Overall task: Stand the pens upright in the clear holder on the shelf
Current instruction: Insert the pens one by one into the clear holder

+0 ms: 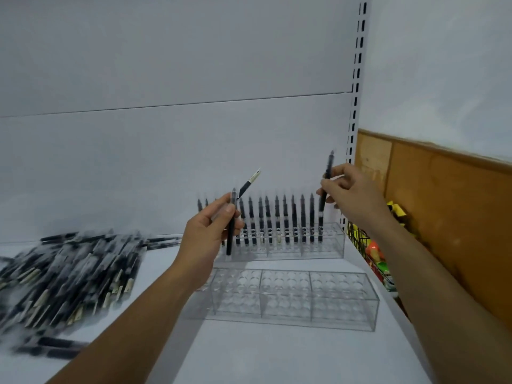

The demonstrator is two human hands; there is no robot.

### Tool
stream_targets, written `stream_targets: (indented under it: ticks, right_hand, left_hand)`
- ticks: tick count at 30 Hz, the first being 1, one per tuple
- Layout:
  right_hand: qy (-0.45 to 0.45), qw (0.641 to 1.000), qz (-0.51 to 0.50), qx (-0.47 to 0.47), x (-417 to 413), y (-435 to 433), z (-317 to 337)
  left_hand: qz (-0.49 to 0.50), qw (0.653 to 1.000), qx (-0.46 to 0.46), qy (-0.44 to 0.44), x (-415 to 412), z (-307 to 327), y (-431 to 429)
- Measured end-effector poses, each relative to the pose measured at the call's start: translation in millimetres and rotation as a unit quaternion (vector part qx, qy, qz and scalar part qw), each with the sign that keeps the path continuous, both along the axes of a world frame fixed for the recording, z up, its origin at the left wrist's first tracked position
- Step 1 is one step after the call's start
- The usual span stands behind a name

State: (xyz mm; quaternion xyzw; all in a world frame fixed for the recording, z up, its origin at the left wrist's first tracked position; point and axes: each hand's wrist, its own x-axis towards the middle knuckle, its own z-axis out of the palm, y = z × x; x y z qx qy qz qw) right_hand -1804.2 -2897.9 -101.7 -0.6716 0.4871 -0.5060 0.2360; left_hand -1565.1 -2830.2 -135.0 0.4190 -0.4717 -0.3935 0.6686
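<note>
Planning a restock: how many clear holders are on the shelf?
2. The rear holder by the back panel holds a row of pens; the front holder, nearer, holds none.

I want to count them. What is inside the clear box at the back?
Black pens stand upright in a row in the back holder; its front holes look empty. The left hand covers the holder's left end, so what is there cannot be seen.
</note>
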Motion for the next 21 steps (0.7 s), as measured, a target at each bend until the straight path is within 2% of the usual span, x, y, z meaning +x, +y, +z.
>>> stream_targets:
  ticks: [6, 15, 21]
  right_hand:
    - [0.009, 0.998, -0.062, 0.018, -17.4, -18.3, -22.8]
    - [0.196, 0.976, -0.068, 0.061, -16.5, -26.9, -39.5]
    - [0.227, 0.967, -0.104, 0.059, -19.8, -30.3, -36.9]
  left_hand:
    - [-0.018, 1.000, -0.005, -0.012, 1.4, -2.1, -1.2]
    - [-0.027, 1.000, -0.012, -0.006, 2.9, -5.0, -4.3]
    - [-0.044, 0.999, -0.010, 0.013, 4.4, -3.6, -3.9]
